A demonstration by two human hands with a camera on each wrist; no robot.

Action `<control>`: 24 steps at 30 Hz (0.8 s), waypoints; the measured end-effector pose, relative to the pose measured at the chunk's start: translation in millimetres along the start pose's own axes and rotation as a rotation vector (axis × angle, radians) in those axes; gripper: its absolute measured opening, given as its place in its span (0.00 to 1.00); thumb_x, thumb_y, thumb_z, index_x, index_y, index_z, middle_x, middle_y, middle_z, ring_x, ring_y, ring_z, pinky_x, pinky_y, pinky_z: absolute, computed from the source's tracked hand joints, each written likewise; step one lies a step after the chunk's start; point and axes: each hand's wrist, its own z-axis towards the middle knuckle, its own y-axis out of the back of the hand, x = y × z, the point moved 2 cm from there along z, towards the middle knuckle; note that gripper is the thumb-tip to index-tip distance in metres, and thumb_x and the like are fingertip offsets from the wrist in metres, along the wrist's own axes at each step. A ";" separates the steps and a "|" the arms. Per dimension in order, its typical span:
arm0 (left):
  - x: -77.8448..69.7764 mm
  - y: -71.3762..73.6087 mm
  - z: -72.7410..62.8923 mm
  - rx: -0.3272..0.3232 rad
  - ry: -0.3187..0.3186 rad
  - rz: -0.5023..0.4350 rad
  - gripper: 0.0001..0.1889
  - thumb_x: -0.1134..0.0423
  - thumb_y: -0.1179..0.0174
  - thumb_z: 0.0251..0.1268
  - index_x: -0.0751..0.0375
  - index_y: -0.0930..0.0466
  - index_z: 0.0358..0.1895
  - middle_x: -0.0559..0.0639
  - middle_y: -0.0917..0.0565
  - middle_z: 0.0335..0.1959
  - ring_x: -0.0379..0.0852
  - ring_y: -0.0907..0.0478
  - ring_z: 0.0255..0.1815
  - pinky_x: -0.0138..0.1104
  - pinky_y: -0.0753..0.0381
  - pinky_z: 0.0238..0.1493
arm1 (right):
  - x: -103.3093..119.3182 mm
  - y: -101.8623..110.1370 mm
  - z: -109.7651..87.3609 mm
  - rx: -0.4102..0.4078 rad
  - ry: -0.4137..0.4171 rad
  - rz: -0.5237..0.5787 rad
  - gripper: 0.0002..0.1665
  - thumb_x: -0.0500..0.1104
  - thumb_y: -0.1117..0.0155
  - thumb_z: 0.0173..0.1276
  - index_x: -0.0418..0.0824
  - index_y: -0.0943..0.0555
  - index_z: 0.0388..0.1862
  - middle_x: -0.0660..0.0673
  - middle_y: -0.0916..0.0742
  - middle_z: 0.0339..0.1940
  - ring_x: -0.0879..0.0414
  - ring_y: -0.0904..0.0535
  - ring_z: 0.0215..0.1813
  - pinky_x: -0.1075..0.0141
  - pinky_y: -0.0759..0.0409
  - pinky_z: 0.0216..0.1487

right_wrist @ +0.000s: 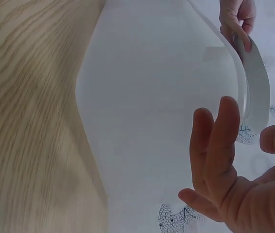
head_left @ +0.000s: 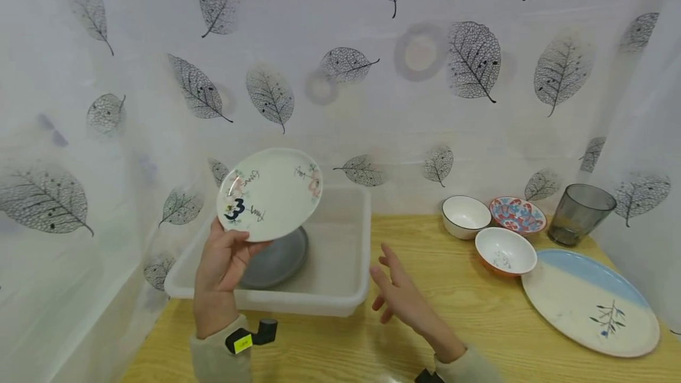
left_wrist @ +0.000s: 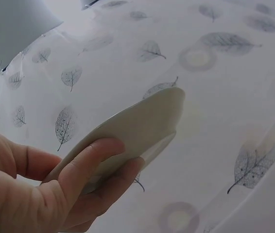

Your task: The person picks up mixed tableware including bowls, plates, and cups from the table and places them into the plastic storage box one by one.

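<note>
My left hand grips a white oval plate by its lower left edge and holds it tilted above the white plastic tub. Pink and dark blue flower drawings with dark script mark the plate's face. The left wrist view shows its plain underside, with fingers against it. Inside the tub lies a grey round plate, partly hidden behind the left hand. Just right of the tub, my right hand hovers with fingers spread and loosely bent, holding nothing; the right wrist view shows it beside the tub's outer wall.
On the wooden table at the right stand a white bowl, a red-and-blue patterned bowl, an orange-sided bowl and a grey glass. A large oval plate lies in front. Leaf-print curtain encloses the back and sides.
</note>
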 end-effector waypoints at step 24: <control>-12.0 6.2 2.8 -0.107 -0.012 0.138 0.42 0.84 0.74 0.66 0.48 0.70 0.79 0.58 0.44 0.73 0.51 0.20 0.58 0.46 0.16 0.47 | -5.9 -27.5 8.3 0.035 0.154 0.033 0.48 0.39 0.48 0.77 0.38 0.67 0.81 0.22 0.42 0.73 0.49 0.17 0.31 0.48 0.16 0.26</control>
